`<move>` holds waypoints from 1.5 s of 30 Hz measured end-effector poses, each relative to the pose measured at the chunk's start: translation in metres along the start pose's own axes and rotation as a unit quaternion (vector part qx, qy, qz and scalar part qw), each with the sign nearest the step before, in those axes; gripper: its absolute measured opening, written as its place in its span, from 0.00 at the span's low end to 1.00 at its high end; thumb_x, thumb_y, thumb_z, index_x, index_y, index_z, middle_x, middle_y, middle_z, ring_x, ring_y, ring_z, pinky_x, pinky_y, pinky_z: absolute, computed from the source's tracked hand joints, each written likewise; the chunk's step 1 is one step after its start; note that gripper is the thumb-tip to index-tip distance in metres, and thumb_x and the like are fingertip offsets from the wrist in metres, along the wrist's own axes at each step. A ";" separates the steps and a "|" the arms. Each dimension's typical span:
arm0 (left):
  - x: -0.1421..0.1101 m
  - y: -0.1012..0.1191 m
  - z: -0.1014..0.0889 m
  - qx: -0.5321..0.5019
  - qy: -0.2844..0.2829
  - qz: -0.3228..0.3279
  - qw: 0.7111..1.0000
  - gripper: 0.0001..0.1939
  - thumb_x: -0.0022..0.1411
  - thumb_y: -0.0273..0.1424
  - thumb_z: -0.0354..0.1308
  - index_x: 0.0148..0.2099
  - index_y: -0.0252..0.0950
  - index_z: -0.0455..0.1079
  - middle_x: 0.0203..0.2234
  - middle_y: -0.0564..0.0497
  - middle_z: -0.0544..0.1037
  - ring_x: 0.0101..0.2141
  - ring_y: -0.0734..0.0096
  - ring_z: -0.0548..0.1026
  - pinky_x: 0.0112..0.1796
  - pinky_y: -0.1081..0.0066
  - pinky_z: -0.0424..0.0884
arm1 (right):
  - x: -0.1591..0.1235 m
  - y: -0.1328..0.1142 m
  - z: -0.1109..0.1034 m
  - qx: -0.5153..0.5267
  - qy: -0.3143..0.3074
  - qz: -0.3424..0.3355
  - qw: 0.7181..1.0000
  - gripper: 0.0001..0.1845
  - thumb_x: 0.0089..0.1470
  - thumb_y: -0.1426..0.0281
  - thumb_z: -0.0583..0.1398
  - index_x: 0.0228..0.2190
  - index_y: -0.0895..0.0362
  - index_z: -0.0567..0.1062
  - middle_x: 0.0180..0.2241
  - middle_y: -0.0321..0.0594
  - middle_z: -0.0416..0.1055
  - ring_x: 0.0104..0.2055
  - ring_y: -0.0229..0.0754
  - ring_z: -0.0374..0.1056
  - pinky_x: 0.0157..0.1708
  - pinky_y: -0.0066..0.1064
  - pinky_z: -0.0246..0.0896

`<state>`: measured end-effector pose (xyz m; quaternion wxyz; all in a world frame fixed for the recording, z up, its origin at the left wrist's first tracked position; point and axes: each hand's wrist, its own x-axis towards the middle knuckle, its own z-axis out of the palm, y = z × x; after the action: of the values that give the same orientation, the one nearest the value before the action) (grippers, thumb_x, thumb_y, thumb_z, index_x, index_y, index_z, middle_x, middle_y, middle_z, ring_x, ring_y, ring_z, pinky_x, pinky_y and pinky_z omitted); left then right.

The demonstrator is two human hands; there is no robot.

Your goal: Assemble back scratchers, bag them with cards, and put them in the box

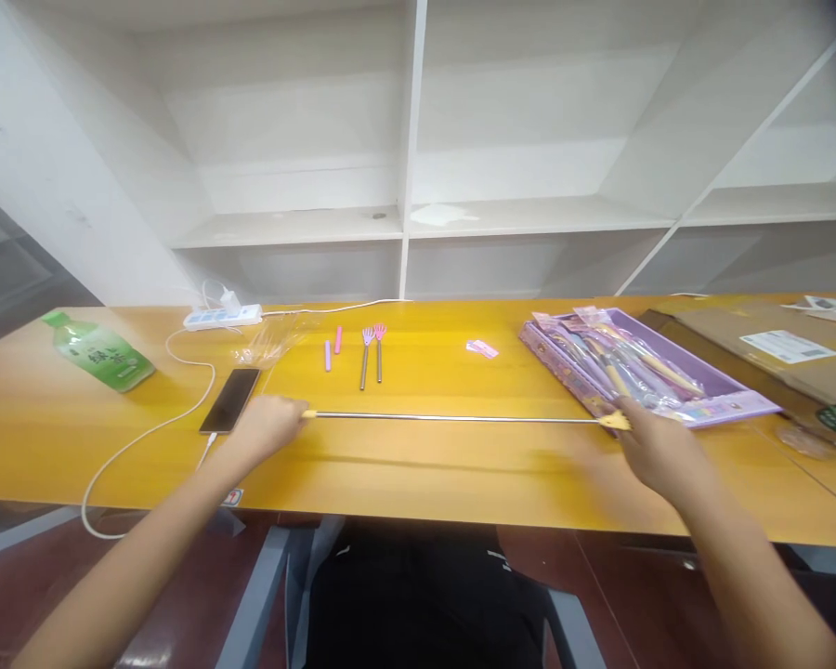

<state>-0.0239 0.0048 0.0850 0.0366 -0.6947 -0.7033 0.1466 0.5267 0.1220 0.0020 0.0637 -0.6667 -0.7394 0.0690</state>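
Note:
A telescopic back scratcher (452,418) is stretched out level above the table between my two hands. My left hand (273,426) is closed round its yellow handle end. At the other end, my right hand (659,446) grips the yellow scratcher head. Beyond the rod lie two more back scratchers (372,358), short, with purple and pink claw heads. To their left are a purple handle sleeve (327,356) and a pink handle sleeve (338,340). Close behind my right hand, a purple display box (728,409) contains several back scratchers in clear wrappers.
A phone (229,401) on a white charging cable is beside my left hand. Further left are a green tea bottle (97,351) and a power strip (223,317). Clear wrappers (270,344) and small pink cards (482,348) lie on the table. A cardboard box (752,325) stands at right.

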 end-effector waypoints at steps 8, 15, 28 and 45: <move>0.064 0.138 0.008 -0.090 -0.042 0.065 0.993 0.15 0.68 0.23 0.50 0.43 0.33 0.81 0.34 0.34 0.83 0.37 0.51 0.84 0.40 0.60 0.75 | -0.006 -0.226 0.028 0.006 -0.050 -0.145 0.988 0.16 0.72 0.75 0.49 0.55 0.56 0.71 0.44 0.53 0.81 0.42 0.51 0.79 0.39 0.32 0.63; 0.066 0.128 0.009 -0.123 0.005 0.069 0.990 0.13 0.72 0.32 0.50 0.49 0.32 0.74 0.37 0.35 0.82 0.39 0.47 0.83 0.39 0.56 0.76 | 0.035 -0.208 0.046 0.153 -0.107 -0.149 0.971 0.08 0.68 0.73 0.55 0.46 0.60 0.72 0.41 0.56 0.79 0.43 0.53 0.77 0.42 0.36 0.64; 0.061 0.177 0.033 -0.315 0.092 0.156 0.932 0.13 0.74 0.28 0.50 0.55 0.35 0.72 0.47 0.41 0.75 0.45 0.61 0.76 0.51 0.61 0.75 | 0.059 -0.203 0.095 0.791 -0.202 -0.018 0.577 0.30 0.42 0.50 0.78 0.35 0.57 0.75 0.30 0.36 0.73 0.23 0.31 0.59 0.17 0.21 0.49; 0.073 -0.130 0.050 0.000 0.113 -0.079 0.990 0.22 0.65 0.25 0.49 0.57 0.30 0.74 0.48 0.35 0.80 0.50 0.48 0.69 0.54 0.56 0.62 | 0.070 -0.201 0.101 0.838 -0.161 0.023 0.520 0.31 0.42 0.48 0.78 0.30 0.56 0.70 0.23 0.29 0.65 0.20 0.27 0.47 0.16 0.20 0.37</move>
<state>-0.1649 0.0705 0.0592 0.1278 -0.6486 -0.7476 0.0640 0.3042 0.1697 -0.0593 0.4710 -0.2995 -0.3216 0.7649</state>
